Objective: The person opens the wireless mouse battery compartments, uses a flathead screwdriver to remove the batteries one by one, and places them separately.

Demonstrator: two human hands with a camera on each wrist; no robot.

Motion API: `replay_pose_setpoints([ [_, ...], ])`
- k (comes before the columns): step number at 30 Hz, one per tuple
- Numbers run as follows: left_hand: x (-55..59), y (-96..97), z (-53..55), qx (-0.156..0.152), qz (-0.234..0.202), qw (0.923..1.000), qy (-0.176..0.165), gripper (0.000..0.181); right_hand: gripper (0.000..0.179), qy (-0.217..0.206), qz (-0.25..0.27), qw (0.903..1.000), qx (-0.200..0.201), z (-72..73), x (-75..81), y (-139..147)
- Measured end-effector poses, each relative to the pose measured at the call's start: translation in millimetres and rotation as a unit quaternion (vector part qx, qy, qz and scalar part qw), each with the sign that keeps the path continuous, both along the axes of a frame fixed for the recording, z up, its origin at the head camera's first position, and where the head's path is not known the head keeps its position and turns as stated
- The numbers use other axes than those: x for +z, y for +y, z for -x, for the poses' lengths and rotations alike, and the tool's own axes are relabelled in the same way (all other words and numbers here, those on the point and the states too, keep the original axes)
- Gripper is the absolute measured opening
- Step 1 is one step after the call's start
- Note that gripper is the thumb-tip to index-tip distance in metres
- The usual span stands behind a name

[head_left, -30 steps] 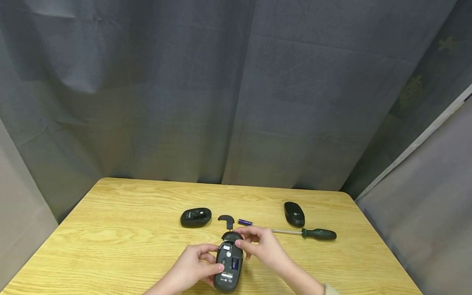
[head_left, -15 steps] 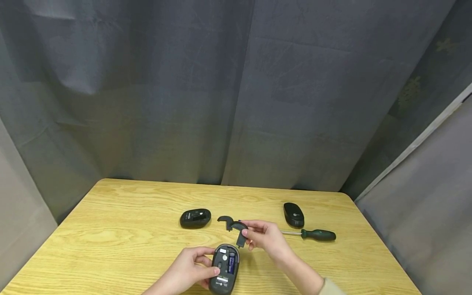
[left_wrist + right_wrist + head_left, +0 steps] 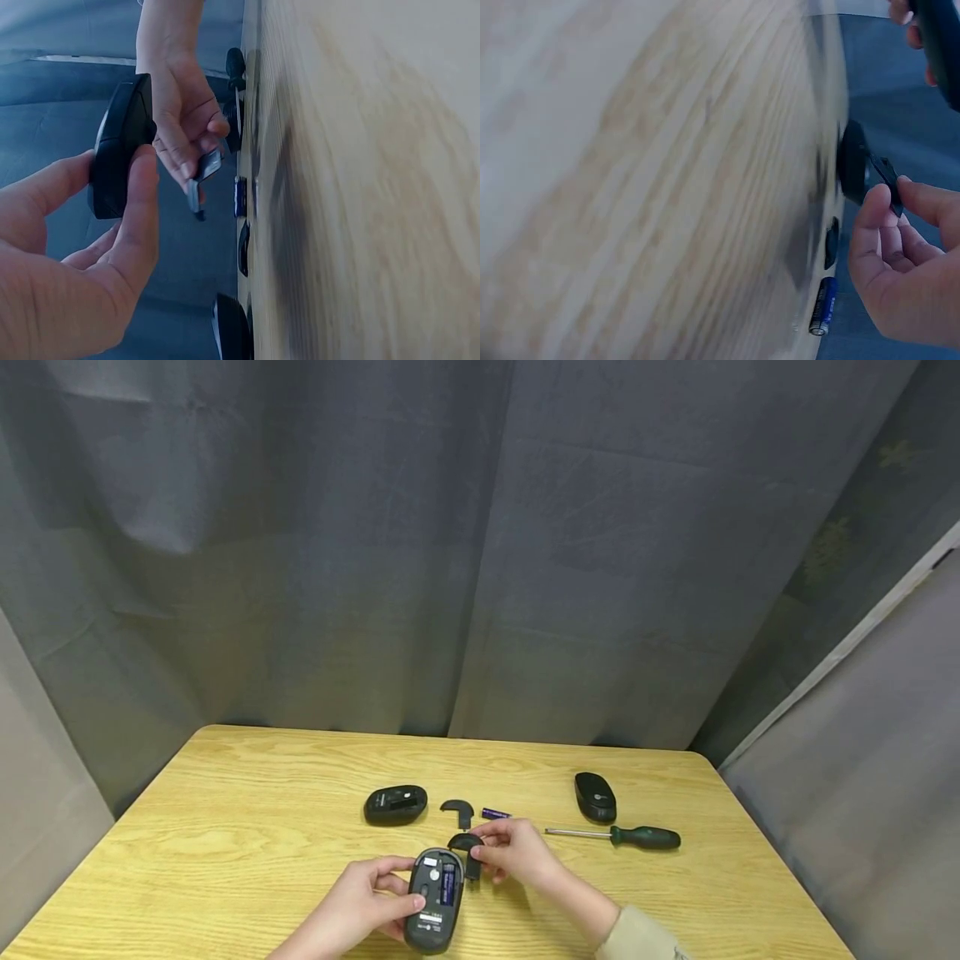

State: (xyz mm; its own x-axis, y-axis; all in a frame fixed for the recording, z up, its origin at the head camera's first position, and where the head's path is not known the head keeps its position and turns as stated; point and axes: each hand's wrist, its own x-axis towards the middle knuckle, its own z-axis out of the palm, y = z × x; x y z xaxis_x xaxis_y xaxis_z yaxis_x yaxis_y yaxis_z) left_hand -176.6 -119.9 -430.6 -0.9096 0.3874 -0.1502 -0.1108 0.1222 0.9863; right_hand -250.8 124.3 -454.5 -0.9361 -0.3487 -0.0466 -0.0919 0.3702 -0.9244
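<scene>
My left hand (image 3: 366, 900) grips a black computer mouse (image 3: 432, 920) by its sides, underside up and raised off the table. In the head view its battery bay is uncovered, with a blue battery (image 3: 447, 885) lying inside. Just right of the mouse, my right hand (image 3: 517, 853) pinches a black hook-shaped battery cover (image 3: 473, 865) between thumb and fingers. The left wrist view shows this cover (image 3: 204, 174) held apart from the mouse (image 3: 120, 146). In the right wrist view the fingertips hold the cover (image 3: 885, 180) above the table.
Behind the hands lie a second battery cover (image 3: 459, 812) and a loose blue battery (image 3: 496, 814). Another mouse (image 3: 395, 805) rests underside up at back left. A third mouse (image 3: 596, 797) sits at back right, near a green-handled screwdriver (image 3: 647, 837). Grey curtain (image 3: 480, 568) hangs past the table edge.
The right hand has drawn the battery cover off the mouse, baring the battery, and holds it beside the mouse. The left hand has shifted a little left with the mouse.
</scene>
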Motion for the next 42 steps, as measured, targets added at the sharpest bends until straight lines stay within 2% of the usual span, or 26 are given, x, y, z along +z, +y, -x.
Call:
replay_pose_setpoints([
  [9, -0.8, -5.5, 4.3, 0.016, -0.005, 0.9999, 0.002, 0.064, 0.023, 0.018, -0.062, 0.9977, 0.021, 10.8, -13.3, -5],
  [16, 1.6, -4.4, 5.8, 0.023, -0.008, 0.9997, -0.004, 0.067, 0.019, 0.096, -0.118, 0.9879, 0.030, 14.0, -17.8, -7],
  [20, 4.0, -4.1, 5.7, 0.022, -0.015, 0.9996, 0.001, 0.068, 0.017, 0.120, -0.149, 0.9811, 0.032, 14.8, -18.5, -8],
  [26, 8.7, -2.9, 6.1, 0.016, -0.028, 0.9995, 0.001, 0.069, 0.017, 0.123, -0.156, 0.9791, 0.044, 14.3, -18.4, -6],
  [32, 10.8, -4.3, 8.2, 0.011, -0.032, 0.9994, -0.003, 0.062, 0.021, 0.123, -0.140, 0.9815, 0.045, 13.2, -8.3, -1],
  [42, 13.5, -3.3, 11.8, 0.006, -0.017, 0.9998, 0.003, 0.053, 0.020, 0.141, -0.133, 0.9802, 0.041, 3.3, 29.8, 6],
])
